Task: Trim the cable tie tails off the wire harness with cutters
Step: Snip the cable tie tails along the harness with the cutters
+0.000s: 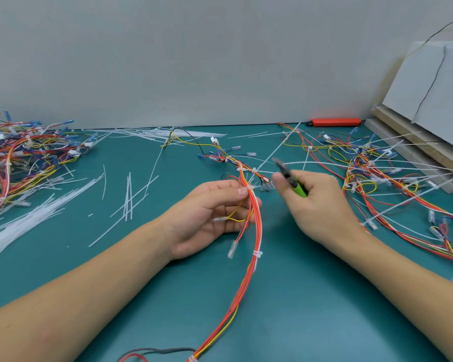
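Observation:
A wire harness (pixel 254 231) of red, orange and yellow wires runs from the bottom edge up through the middle of the table. My left hand (pixel 209 212) holds it palm up, thumb and fingers pinching the bundle at a white cable tie (pixel 249 188). Another tie (pixel 257 254) sits lower on the bundle. My right hand (pixel 317 202) grips green-handled cutters (pixel 289 177), whose blurred dark jaws point up and left, a little to the right of the pinched tie. A long white tie tail (pixel 275 154) slants up and right from the harness beyond my hands.
A heap of harnesses (pixel 24 158) lies at far left. Another pile (pixel 382 176) with long tie tails lies at right. Cut white tails (pixel 37 215) litter the teal mat. A red tool (pixel 335 122) lies by the wall, and white boards (pixel 429 100) lean at far right.

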### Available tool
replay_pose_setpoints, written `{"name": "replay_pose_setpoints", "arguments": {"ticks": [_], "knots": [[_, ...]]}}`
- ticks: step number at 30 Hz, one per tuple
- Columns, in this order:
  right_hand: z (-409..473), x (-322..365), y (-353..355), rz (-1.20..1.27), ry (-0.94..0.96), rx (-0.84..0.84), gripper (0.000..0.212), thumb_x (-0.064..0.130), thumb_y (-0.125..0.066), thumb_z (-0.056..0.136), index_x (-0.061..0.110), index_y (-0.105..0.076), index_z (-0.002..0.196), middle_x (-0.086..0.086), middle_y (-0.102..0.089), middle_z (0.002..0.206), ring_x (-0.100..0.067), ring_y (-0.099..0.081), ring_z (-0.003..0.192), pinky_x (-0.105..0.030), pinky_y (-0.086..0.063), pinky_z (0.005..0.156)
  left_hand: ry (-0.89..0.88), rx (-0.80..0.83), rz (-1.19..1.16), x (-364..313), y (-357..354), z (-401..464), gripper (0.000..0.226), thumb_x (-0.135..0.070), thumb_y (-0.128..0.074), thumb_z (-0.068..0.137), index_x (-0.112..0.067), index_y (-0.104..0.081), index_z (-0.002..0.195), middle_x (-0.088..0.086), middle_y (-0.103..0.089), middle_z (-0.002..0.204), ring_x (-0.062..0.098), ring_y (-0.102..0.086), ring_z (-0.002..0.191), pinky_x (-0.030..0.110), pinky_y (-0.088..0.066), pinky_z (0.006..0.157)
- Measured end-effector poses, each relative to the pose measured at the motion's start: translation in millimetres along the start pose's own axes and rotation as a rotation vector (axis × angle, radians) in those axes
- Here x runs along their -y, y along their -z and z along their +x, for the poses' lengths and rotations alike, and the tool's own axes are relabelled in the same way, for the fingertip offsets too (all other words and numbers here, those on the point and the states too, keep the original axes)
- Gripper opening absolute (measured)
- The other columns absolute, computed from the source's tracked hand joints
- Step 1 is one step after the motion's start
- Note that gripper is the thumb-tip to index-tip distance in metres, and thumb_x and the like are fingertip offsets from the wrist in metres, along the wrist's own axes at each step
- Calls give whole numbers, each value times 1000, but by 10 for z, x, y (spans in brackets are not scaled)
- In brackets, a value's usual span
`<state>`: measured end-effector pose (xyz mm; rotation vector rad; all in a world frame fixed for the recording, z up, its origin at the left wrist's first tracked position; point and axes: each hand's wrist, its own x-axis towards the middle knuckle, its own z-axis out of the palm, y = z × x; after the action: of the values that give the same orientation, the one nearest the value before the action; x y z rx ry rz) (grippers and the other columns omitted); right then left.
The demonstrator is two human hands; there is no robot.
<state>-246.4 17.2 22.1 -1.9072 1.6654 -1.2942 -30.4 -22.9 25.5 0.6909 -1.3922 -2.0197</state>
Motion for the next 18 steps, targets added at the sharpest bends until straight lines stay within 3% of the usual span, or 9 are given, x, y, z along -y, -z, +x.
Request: {"name": "replay_pose_setpoints", "arguments": {"ticks": [2,4,6,8,10,12,18], "knots": [[-3,-3,17,57,-8,-23,40,43,-60,102,42,-61,62,10,-25,56,-8,-24,52,-23,-20,47,6,-3,-17,-10,-9,-9,8,-23,-65,91,-15,-67,90,7,-68,94,14,-66,73,34,-54,81],[-13,-26,15,115,-22,-22,33,45,-62,100,39,-65,67,10,-27,58,-9,-26,54,-22,-20,48,12,-12,-44,-18,-21,-11,8,-23,-65,90,-16,-67,88,7,-67,92,14,-64,72,33,-54,79],[-16,-34,-3,170,-41,-19,27,44,-63,99,35,-68,73,-1,-33,59,-11,-31,57,-25,-25,51,25,-28,-87,-28,-31,-15,10,-26,-65,89,-17,-69,87,6,-68,88,15,-64,70,33,-52,77],[-4,9,-19,265,-74,-30,22,44,-64,96,27,-71,84,-14,-51,67,-13,-43,60,-30,-38,58,42,-35,-119,-36,-39,-11,17,-31,-63,93,-18,-70,84,7,-71,86,18,-66,70,33,-51,76],[21,54,-4,451,-142,-68,25,43,-62,94,21,-73,91,-8,-64,70,-15,-54,64,-28,-48,63,53,-59,-125,-42,-44,4,25,-37,-60,93,-20,-72,80,9,-73,86,19,-67,70,32,-52,73],[39,80,31,575,-202,-83,28,45,-58,95,23,-75,94,-5,-67,72,-19,-55,64,-26,-49,62,59,-92,-123,-47,-47,19,28,-42,-60,92,-19,-71,78,11,-73,86,22,-66,71,32,-54,71],[-7,153,27,599,-209,-63,33,42,-54,96,13,-70,100,-7,-72,80,-22,-61,68,-34,-51,69,49,-209,-171,-28,-67,48,38,-42,-55,97,-13,-67,76,17,-72,81,28,-70,64,32,-57,56]]}}
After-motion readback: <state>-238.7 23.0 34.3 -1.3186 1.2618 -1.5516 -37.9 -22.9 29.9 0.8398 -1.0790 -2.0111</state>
